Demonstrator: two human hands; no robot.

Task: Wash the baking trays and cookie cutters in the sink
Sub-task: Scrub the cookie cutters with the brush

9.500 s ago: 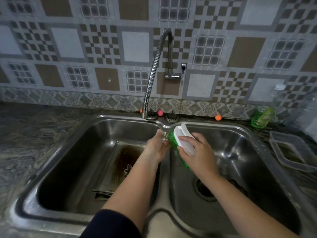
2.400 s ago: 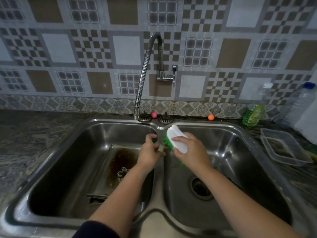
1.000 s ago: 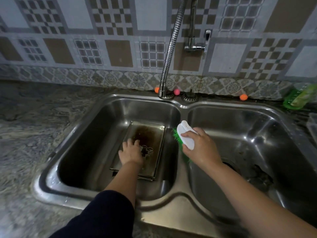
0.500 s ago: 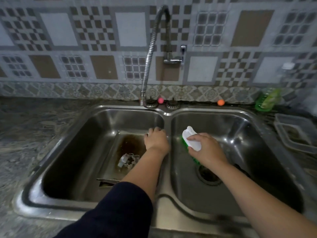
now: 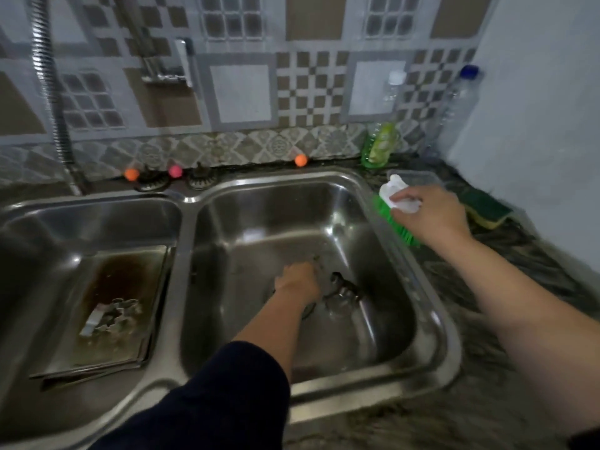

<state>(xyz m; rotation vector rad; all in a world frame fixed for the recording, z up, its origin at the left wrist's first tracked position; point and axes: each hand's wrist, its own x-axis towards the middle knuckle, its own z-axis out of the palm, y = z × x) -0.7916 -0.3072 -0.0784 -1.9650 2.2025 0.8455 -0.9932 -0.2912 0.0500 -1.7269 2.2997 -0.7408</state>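
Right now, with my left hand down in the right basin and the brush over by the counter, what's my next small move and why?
Probably set the brush down on the counter: your right hand holds it past the sink rim, while your left hand is low in the basin.

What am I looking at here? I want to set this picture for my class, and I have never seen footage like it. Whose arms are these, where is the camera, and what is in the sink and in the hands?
There is no machine: a person wears a camera on the head, looking down at their own arms.

Below is a steel double sink. In the left basin lie stacked baking trays, the top one stained brown, with cookie cutters on it.

The left hand reaches down to the floor of the right basin, near the drain; more metal pieces lie beside it, too blurred to name. Whether it holds anything cannot be seen.

The right hand grips a white scrubbing brush with green bristles over the counter at the sink's right rim.

Behind stand a green soap bottle, a clear bottle, a plastic tub and a sponge.
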